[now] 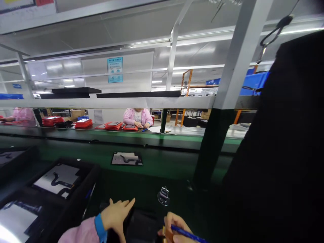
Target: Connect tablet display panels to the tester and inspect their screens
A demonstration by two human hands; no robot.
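The left hand (117, 214) splays beside a black panel (141, 225), probably stiff, fragile, best held edgewise; the right hand (179, 223) grips a blue pen-like tool (186, 233).

Toward the near side of the bench (138, 182), the left hand (115, 215) is spread, fingers (129, 204) fanned and thumb (121, 235) pointing back, its forearm (80, 232) slanting in. The right hand (178, 226) is curled in a pinch.

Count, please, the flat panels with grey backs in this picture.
4: one panel on the green bench; three at left in black trays: one farthest, one middle, one nearest. More may be hidden; the dark item by the left hand is unclear.
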